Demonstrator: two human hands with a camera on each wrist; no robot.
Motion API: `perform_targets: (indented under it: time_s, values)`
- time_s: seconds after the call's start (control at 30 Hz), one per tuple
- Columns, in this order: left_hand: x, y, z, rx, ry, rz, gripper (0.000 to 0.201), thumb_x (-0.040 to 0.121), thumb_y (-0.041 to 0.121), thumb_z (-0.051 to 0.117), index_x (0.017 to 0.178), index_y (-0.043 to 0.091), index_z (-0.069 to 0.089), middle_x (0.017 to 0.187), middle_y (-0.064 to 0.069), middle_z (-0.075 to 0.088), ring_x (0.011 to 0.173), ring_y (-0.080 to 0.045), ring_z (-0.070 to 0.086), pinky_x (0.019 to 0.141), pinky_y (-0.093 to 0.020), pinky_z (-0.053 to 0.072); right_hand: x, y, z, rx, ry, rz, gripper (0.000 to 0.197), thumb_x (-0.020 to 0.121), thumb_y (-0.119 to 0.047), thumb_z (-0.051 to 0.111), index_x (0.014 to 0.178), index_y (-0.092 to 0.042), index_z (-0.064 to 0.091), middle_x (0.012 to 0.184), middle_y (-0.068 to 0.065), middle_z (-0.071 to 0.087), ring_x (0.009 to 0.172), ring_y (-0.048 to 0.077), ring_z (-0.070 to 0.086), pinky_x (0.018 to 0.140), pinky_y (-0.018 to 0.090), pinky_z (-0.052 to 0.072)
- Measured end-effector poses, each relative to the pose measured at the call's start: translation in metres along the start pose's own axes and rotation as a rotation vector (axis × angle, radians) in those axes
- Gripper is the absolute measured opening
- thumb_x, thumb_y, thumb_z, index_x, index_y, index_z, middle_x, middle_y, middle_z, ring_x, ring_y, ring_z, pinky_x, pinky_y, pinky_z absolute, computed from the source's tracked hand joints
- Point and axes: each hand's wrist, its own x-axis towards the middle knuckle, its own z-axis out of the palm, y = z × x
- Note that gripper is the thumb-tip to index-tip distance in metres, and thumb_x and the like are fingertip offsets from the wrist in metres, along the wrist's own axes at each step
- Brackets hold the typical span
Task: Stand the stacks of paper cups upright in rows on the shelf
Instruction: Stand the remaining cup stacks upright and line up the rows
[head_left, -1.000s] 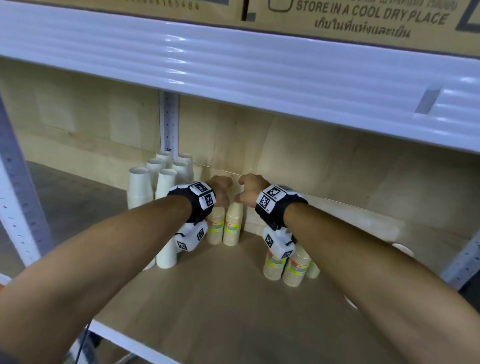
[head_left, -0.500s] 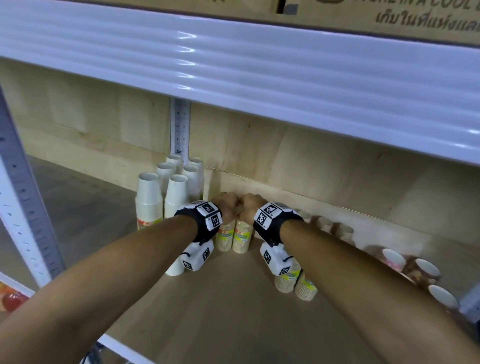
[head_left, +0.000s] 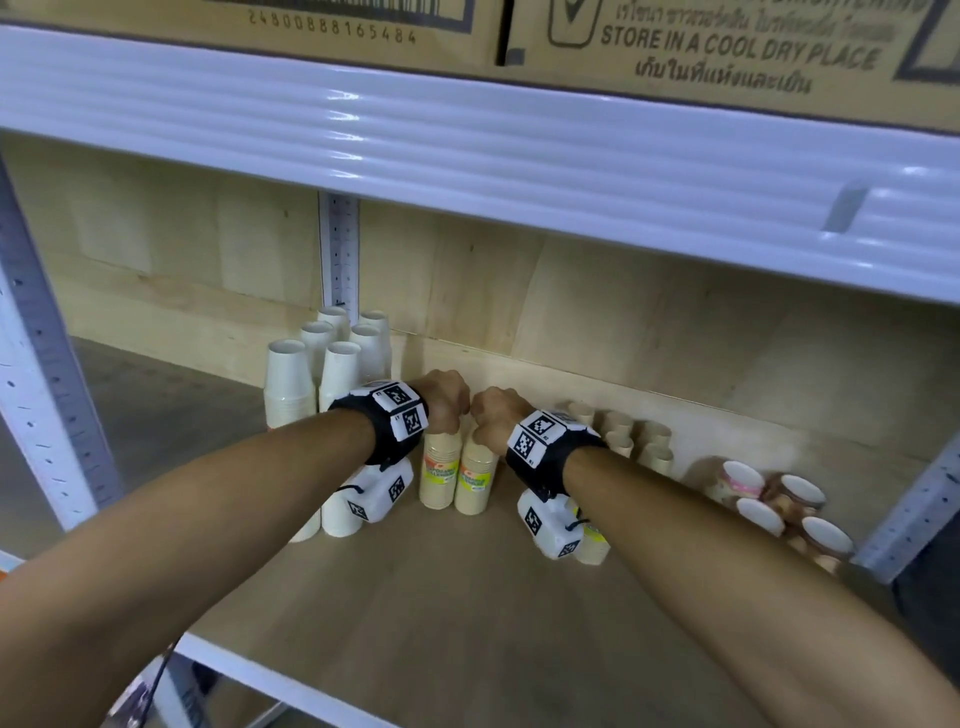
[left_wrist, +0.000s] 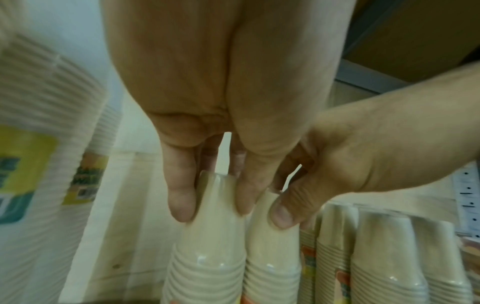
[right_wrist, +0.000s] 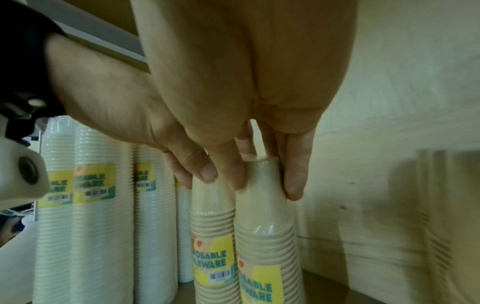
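Observation:
Two tan wrapped cup stacks stand upright side by side mid-shelf, the left stack (head_left: 439, 474) (left_wrist: 210, 242) and the right stack (head_left: 476, 480) (right_wrist: 265, 236). My left hand (head_left: 448, 397) (left_wrist: 213, 203) grips the top of the left stack from above. My right hand (head_left: 496, 418) (right_wrist: 263, 185) grips the top of the right stack, knuckles almost touching the left hand. White cup stacks (head_left: 288, 387) (right_wrist: 91, 205) stand in rows just to the left. More tan stacks (head_left: 621, 434) (left_wrist: 384, 257) stand to the right.
The shelf board (head_left: 467, 613) has bare wood in front of the stacks. A low white shelf beam (head_left: 467, 156) with cardboard boxes (head_left: 701, 47) hangs overhead. Patterned cup stacks (head_left: 779, 501) lie at the far right by the upright post (head_left: 914, 514). The plywood back wall (head_left: 597, 312) is close behind.
Both hands stay on the tops of the two tan stacks and have drawn closer together. The head view tilted down and then back up.

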Motion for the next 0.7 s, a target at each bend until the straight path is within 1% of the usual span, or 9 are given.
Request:
perform_targets:
  time_s: [0.07, 0.13, 0.17, 0.2, 0.3, 0.4, 0.47, 0.53, 0.7]
  values:
    - [-0.004, 0.007, -0.004, 0.012, -0.015, 0.022, 0.04, 0.088, 0.008, 0.067, 0.128, 0.005, 0.061, 0.129, -0.011, 0.059, 0.111, -0.023, 0.057, 0.078, -0.025, 0.043, -0.01, 0.003, -0.004, 0.014, -0.013, 0.02, 0.006, 0.085, -0.013, 0.062, 0.085, -0.011, 0.057, 0.09, 0.008, 0.052, 0.084, 0.024, 0.055, 0.066, 0.028, 0.039]
    - [-0.009, 0.015, -0.008, 0.019, -0.043, 0.031, 0.043, 0.087, 0.009, 0.069, 0.129, 0.006, 0.061, 0.129, -0.01, 0.058, 0.112, -0.023, 0.057, 0.078, -0.025, 0.043, -0.02, 0.008, -0.009, 0.016, -0.023, 0.039, 0.014, 0.083, -0.014, 0.065, 0.077, -0.012, 0.053, 0.092, 0.009, 0.055, 0.086, 0.024, 0.057, 0.063, 0.027, 0.041]
    - [-0.011, 0.02, -0.009, 0.027, -0.06, 0.039, 0.042, 0.087, 0.009, 0.07, 0.128, 0.006, 0.061, 0.128, -0.009, 0.059, 0.107, -0.021, 0.057, 0.075, -0.024, 0.044, -0.026, 0.01, -0.012, 0.02, -0.028, 0.038, 0.012, 0.082, -0.017, 0.067, 0.085, -0.01, 0.058, 0.097, 0.009, 0.058, 0.089, 0.024, 0.059, 0.066, 0.026, 0.044]
    - [-0.013, 0.025, -0.01, 0.033, -0.079, 0.05, 0.04, 0.087, 0.009, 0.07, 0.126, 0.005, 0.062, 0.125, -0.007, 0.059, 0.102, -0.018, 0.055, 0.07, -0.02, 0.044, -0.032, 0.011, -0.015, 0.019, -0.042, 0.053, 0.023, 0.081, -0.019, 0.069, 0.1, -0.008, 0.062, 0.103, 0.01, 0.061, 0.093, 0.024, 0.061, 0.07, 0.027, 0.046]
    - [-0.022, 0.045, -0.012, 0.088, -0.127, 0.084, 0.031, 0.088, 0.006, 0.069, 0.118, 0.003, 0.064, 0.109, -0.003, 0.052, 0.093, -0.013, 0.048, 0.042, -0.008, 0.041, -0.052, 0.016, -0.026, -0.009, -0.07, 0.09, 0.039, 0.082, -0.022, 0.072, 0.117, -0.005, 0.063, 0.111, 0.009, 0.064, 0.093, 0.021, 0.061, 0.07, 0.025, 0.045]
    - [-0.028, 0.065, -0.011, 0.144, -0.164, 0.099, 0.037, 0.087, 0.009, 0.071, 0.123, 0.003, 0.065, 0.107, 0.001, 0.054, 0.094, -0.011, 0.049, 0.049, -0.014, 0.039, -0.072, 0.024, -0.036, -0.034, -0.11, 0.12, 0.039, 0.081, -0.021, 0.073, 0.116, -0.005, 0.065, 0.108, 0.008, 0.066, 0.082, 0.017, 0.062, 0.063, 0.024, 0.047]
    - [-0.031, 0.078, -0.009, 0.158, -0.196, 0.103, 0.037, 0.086, 0.009, 0.071, 0.122, 0.004, 0.066, 0.111, 0.0, 0.06, 0.097, -0.014, 0.056, 0.06, -0.017, 0.048, -0.085, 0.03, -0.042, -0.008, -0.119, 0.138, 0.037, 0.079, -0.019, 0.076, 0.112, -0.004, 0.067, 0.103, 0.009, 0.068, 0.07, 0.015, 0.06, 0.059, 0.025, 0.048]
    - [-0.035, 0.092, -0.005, 0.178, -0.237, 0.112, 0.036, 0.085, 0.009, 0.072, 0.12, 0.004, 0.066, 0.116, -0.004, 0.063, 0.1, -0.02, 0.06, 0.07, -0.027, 0.054, -0.099, 0.036, -0.047, -0.002, -0.119, 0.167, 0.034, 0.079, -0.016, 0.076, 0.11, -0.003, 0.068, 0.102, 0.01, 0.068, 0.072, 0.017, 0.061, 0.059, 0.025, 0.049]
    - [-0.044, 0.128, 0.006, 0.237, -0.282, 0.189, 0.039, 0.085, 0.012, 0.072, 0.123, 0.004, 0.064, 0.112, -0.007, 0.062, 0.093, -0.019, 0.058, 0.073, -0.03, 0.054, -0.123, 0.055, -0.051, -0.073, -0.136, 0.235, 0.029, 0.078, -0.019, 0.075, 0.103, -0.005, 0.071, 0.095, 0.007, 0.071, 0.061, 0.013, 0.061, 0.053, 0.022, 0.051]
